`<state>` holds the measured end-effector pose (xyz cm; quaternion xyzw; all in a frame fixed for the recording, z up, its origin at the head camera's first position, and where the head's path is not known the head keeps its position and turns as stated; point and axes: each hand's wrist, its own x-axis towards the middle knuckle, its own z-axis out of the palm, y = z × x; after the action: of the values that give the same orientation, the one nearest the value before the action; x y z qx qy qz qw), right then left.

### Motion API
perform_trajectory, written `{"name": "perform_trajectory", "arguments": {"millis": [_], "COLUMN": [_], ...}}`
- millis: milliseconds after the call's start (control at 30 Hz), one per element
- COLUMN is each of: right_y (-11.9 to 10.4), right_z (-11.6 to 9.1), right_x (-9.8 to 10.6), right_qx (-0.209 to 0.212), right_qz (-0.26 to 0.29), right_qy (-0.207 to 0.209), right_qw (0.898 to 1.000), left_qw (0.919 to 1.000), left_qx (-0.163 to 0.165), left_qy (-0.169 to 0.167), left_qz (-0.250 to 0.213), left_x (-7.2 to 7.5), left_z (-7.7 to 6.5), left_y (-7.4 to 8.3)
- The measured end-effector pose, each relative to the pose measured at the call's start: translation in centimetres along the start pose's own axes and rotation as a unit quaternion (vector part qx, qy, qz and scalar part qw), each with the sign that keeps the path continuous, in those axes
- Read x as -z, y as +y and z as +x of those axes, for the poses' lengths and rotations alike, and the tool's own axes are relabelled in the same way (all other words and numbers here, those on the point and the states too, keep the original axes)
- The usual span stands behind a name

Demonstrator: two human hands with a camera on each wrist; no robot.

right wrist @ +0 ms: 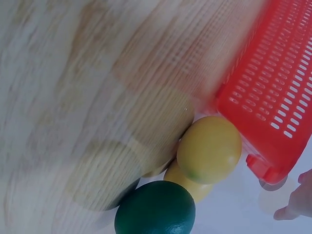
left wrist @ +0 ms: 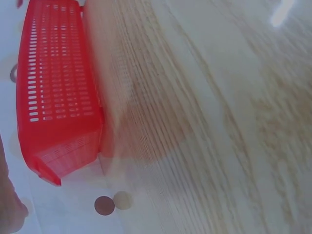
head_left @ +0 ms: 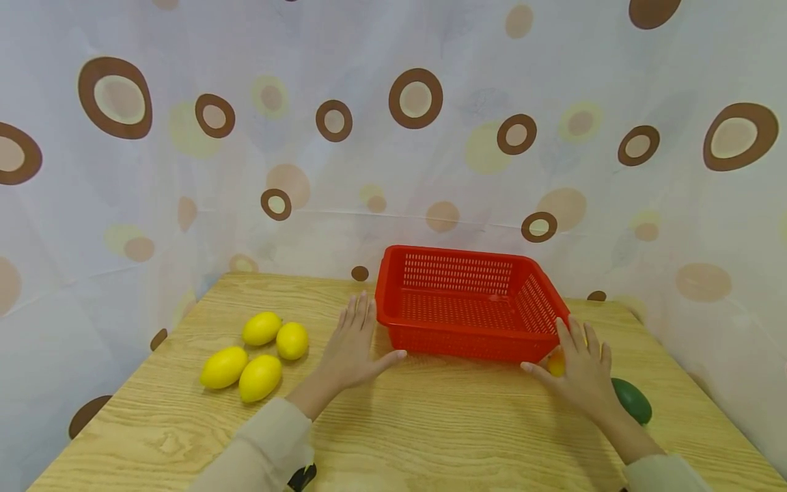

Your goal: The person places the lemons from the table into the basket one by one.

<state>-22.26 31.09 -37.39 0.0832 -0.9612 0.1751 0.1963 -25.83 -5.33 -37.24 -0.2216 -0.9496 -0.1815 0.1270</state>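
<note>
A red plastic basket with slotted walls stands toward the back of the wooden table. Off its left front corner is my left hand, fingers spread and straight, holding nothing. My right hand is at the right front corner, its fingers also extended, with fingertips overlapping the basket rim in the head view. Partly behind that hand is an orange-yellow fruit, and a dark green oval fruit lies to its right. From the right wrist, a yellow fruit shows beside the basket, with a second yellow one partly hidden behind it.
Several yellow lemons lie grouped on the table's left side. A curtain with brown circles hangs right behind the table's back edge. Near the left sleeve, a small black object shows at the bottom of the head view.
</note>
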Motion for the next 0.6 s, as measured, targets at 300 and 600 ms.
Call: {"name": "perform_trajectory", "arguments": {"millis": [300, 600], "right_y": [0.4, 0.5], "right_z": [0.7, 1.2], "right_x": [0.0, 0.3], "right_qx": [-0.006, 0.014], "right_qz": [0.003, 0.019], "right_qy": [-0.015, -0.013], "right_qw": [1.000, 1.000], "left_qw": [0.9995, 0.9994], "left_qx": [0.017, 0.011], "left_qy": [-0.024, -0.031], "left_qz": [-0.008, -0.009], "left_x": [0.0, -0.1], "left_z": [0.7, 1.5], "left_y": [0.5, 0.8]}}
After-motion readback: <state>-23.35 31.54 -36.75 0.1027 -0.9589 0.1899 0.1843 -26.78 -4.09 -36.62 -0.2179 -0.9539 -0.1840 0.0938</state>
